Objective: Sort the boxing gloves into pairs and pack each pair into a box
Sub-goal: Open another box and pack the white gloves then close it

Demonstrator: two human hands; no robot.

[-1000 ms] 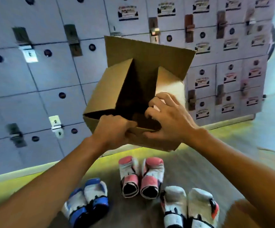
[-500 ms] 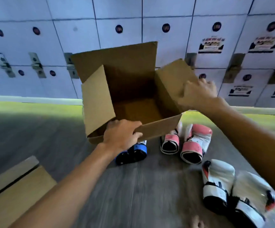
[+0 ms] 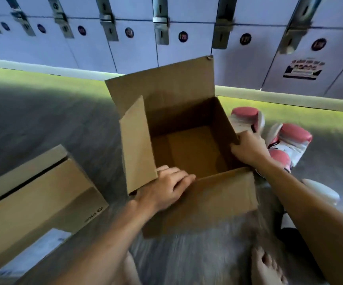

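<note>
The step in hand was judged to be positioning an open cardboard box [image 3: 162, 89] ahead of packing; no glove was in it, and its bare bottom panels were visible. The box stood on the floor [image 3: 53, 124], a short way out from the floor edge that ran along the lockers [image 3: 187, 21], with its far and left flaps raised and its near flap folded outward. The left hand [image 3: 166, 187] was at the near-left corner, its fingers [image 3: 184, 178] curled over the fold of the near flap; the thumb was hidden. The right hand [image 3: 248, 150] grasped the upper edge of the right wall, fingers outside and thumb over the rim. The pink-and-white gloves [image 3: 291, 142] lay as a pair on the floor just beside that right wall, on the locker side of the right forearm. A white glove [image 3: 320, 192] lay nearer the person, partly hidden behind the same forearm. A second, closed box [image 3: 39, 202] sat on the floor well to the left. The next move would probably require releasing the right hand from the wall, reaching the adjacent pink pair, and lowering both gloves into the box while the left hand steadied it.
</note>
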